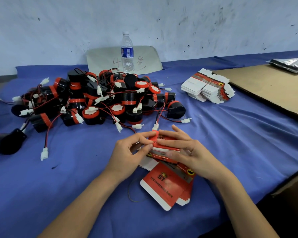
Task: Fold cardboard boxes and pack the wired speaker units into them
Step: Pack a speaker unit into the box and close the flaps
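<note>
A scuffed pale wall (162, 19) runs behind the desk (41, 177), which I see draped in blue cloth. Toward the far left corner lies a big heap of black-and-red round speaker units (96, 98) with red-and-black wires and white plug connectors. Behind the heap, at the far edge, a clear plastic water bottle (127, 50) stands before a pale board with handwritten marks (144, 60). Near the front edge, at the middle, my left hand (127, 157) pinches the left end of a red-and-white printed cardboard box (163, 145), thumb and forefinger closed on its flap. My right hand (187, 152) grips the same box, fingers spread over its top, thumb on the near side. Flat red box blanks (165, 188) lie beneath. Toward the far right sits a stack of flattened boxes (208, 86), beside a brown cardboard sheet (265, 88).
</note>
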`<state>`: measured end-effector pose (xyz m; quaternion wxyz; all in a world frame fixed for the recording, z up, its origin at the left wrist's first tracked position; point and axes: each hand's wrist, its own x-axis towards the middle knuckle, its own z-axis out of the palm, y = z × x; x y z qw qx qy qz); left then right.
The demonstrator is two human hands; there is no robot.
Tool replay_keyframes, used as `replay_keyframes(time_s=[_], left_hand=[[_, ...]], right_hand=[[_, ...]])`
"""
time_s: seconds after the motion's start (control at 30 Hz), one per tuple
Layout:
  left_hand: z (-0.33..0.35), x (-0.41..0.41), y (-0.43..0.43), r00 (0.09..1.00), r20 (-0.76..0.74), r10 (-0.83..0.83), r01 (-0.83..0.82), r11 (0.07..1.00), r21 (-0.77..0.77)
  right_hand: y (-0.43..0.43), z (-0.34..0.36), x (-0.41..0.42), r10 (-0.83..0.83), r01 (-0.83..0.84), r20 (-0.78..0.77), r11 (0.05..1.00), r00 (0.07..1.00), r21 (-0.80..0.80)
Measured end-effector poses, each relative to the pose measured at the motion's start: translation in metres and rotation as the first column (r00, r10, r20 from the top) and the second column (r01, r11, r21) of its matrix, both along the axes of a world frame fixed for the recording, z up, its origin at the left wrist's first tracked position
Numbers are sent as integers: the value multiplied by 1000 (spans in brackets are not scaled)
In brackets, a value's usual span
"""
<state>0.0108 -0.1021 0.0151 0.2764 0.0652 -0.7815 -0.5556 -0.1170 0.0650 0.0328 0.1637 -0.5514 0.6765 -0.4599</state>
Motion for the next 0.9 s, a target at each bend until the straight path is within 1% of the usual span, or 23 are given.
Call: replay_keyframes(time_s=[0.1, 0.3, 0.37, 0.4, 0.47, 0.5, 0.53, 0.6, 0.67, 0.73, 0.8, 0.9], left_hand=[[1, 1, -4, 1000, -3, -27, 26, 998, -62], [-3, 2, -8, 1000, 3, -12, 12, 985, -171], [-2, 1, -7, 1000, 0, 1, -1, 980, -197], [-2, 0, -6, 1000, -1, 3, -3, 980, -201], [-2, 0, -1, 1000, -1, -6, 6, 974, -226], [-1, 0, 1, 1000, 4, -3, 5, 964, -265], [-1, 1, 4, 1000, 7, 12, -9, 948, -317], [1, 1, 10, 998, -10, 63, -61, 907, -416], [2, 1, 13, 996, -44, 82, -93, 870, -485], [2, 1, 15, 995, -47, 85, -97, 856, -509], [0, 1, 15, 995, -31, 94, -97, 859, -503], [1, 1, 17, 996, -29, 79, -82, 836, -543]], right_hand=[[0, 1, -5, -18, 21, -49, 997, 999, 70], [0, 5, -5, -15, 32, -103, 984, 995, 173], [1, 6, -4, -7, 19, -55, 976, 998, 216], [3, 8, -4, -3, 3, 1, 973, 1000, 232], [7, 11, -5, 27, -69, 192, 974, 981, 216], [9, 13, -5, 54, -109, 277, 977, 959, 185], [11, 14, -6, 81, -136, 318, 978, 945, 156], [15, 13, -7, 119, -160, 322, 981, 939, 106], [17, 11, -9, 117, -137, 348, 990, 930, 32], [19, 7, -11, 108, -113, 413, 994, 904, -12], [20, 5, -13, 110, -112, 451, 993, 886, -23], [19, 4, -14, 120, -118, 445, 993, 888, -32]])
